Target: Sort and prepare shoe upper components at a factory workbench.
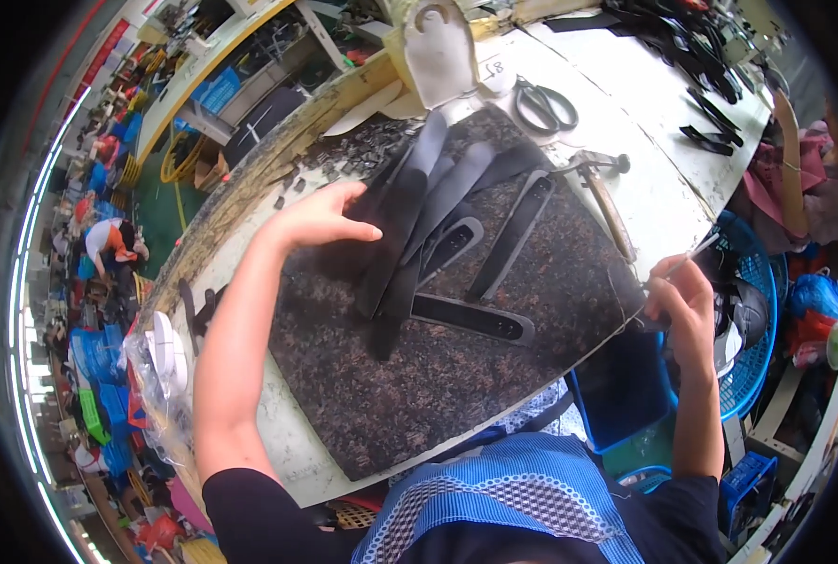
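My left hand [325,218] is over the left side of a pile of dark strips [428,202]. Its thumb and forefinger stand apart, with dark, blurred material close beside them. Three shorter black straps with rounded, holed ends lie beside the pile: one strap [454,246] against it, another strap [517,235] slanting to the right, and a third strap [475,318] nearest me. Off the right corner of the speckled dark slab [362,404], my right hand [680,296] is closed round a thin pointed silver tool [702,247]. A thin cord runs along the slab's edge near that hand.
A hammer [607,202] and black-handled scissors [546,105] lie beyond the slab. Small black scraps [353,146] are scattered at the far left. A blue basket [757,357] stands right of my right hand, and a dark blue bin [621,395] below the slab's edge.
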Motion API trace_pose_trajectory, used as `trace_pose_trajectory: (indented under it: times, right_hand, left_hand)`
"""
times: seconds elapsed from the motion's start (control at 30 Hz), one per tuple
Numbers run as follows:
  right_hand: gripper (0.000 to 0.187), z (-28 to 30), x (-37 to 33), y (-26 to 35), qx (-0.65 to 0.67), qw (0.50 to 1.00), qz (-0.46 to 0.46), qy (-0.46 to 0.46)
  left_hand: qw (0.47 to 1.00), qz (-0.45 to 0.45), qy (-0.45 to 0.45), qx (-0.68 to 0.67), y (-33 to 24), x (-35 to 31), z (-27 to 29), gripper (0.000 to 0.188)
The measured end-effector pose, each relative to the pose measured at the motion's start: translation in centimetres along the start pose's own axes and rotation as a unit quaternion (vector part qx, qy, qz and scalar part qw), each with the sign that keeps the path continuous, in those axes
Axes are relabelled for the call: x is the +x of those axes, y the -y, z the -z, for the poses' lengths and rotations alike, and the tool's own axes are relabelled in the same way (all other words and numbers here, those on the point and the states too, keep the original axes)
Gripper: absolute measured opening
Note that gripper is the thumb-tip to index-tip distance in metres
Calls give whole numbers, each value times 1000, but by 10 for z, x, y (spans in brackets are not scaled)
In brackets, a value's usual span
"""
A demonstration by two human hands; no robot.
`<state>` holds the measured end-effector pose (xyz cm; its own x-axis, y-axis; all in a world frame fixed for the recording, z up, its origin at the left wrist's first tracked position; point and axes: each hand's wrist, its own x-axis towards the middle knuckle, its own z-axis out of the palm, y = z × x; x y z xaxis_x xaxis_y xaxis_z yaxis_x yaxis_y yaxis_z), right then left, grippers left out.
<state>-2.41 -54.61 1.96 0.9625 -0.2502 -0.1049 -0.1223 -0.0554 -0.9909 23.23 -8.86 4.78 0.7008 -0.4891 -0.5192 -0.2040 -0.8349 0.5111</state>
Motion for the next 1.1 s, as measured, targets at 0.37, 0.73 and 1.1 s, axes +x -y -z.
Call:
trace_pose_trajectory:
  times: [0.37,0.73,1.1]
  right_hand:
    - [15,-32,15,14,41,999,30,3]
    - [39,-84,-23,8,-351,892,260,116]
    - [28,-82,-28,13,-317,887,179,283]
  left_hand:
    - [905,-273,-271,182,-129,-33,-138,56]
    - [920,-166,-209,-287,-115,-32,-55,21]
    - [884,-277,-302,225,-123,-20,-142,45]
